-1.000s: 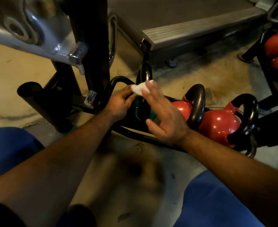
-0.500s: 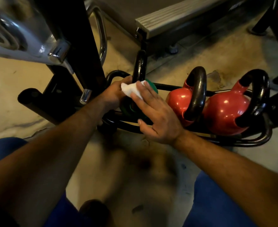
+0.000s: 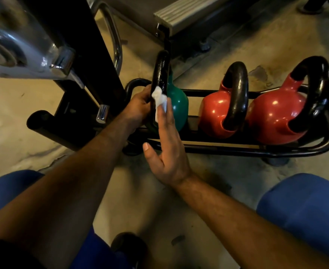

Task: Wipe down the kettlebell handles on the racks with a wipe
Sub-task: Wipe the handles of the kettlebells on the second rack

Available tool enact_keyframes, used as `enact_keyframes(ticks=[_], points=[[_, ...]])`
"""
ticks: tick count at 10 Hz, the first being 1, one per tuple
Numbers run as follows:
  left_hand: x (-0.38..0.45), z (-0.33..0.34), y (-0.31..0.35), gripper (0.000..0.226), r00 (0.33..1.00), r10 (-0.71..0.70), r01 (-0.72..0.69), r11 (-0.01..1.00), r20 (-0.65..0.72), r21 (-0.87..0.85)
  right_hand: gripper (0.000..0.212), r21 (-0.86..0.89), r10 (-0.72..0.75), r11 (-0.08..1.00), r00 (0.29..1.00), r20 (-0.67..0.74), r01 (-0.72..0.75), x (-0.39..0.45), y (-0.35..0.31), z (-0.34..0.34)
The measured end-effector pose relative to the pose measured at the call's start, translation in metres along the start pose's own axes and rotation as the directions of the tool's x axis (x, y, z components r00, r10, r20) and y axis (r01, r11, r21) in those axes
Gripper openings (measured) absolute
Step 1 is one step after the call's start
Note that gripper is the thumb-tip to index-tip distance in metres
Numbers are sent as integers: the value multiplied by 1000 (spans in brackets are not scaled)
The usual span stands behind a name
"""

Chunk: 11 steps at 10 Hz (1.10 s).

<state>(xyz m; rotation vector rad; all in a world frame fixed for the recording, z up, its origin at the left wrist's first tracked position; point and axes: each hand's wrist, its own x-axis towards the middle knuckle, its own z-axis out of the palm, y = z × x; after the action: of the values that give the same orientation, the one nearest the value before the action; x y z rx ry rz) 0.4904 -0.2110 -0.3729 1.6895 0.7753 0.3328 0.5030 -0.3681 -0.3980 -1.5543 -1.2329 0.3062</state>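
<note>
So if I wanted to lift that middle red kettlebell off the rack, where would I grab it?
Probably by the black handle of the middle red kettlebell, at the top of its arch. The loop stands upright above the ball, open underneath, so fingers can hook through, coming from above. The round, glossy body offers no hold.

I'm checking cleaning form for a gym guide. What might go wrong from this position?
The wipe is only pressed by the right hand's straight fingers, so it may slip off the green kettlebell's handle. The left hand grips that handle low, so the part under it may go unwiped.
</note>
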Motion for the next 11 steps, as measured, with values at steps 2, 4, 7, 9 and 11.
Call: enact_keyframes(ticks=[2,4,7,9,11], points=[[-6,0,1,34,1000,-28,28,999,-11,-47,85,36,25,999,997,-72,-22,-9,-1,15],[-7,4,5,32,999,-50,48,989,-14,-142,87,140,128,984,981,-145,-107,4,-11,16],[-5,3,-2,28,991,-130,124,978,-25,-169,90,34,-64,997,993,-94,68,21,4,5],[-10,0,4,32,999,-40,43,988,23,-147,85,-21,-175,984,985,7,175,55,25,-21],[-13,2,5,59,1000,-9,8,988,-9,-157,68,231,-76,969,996,-41,84,103,31,-30]])
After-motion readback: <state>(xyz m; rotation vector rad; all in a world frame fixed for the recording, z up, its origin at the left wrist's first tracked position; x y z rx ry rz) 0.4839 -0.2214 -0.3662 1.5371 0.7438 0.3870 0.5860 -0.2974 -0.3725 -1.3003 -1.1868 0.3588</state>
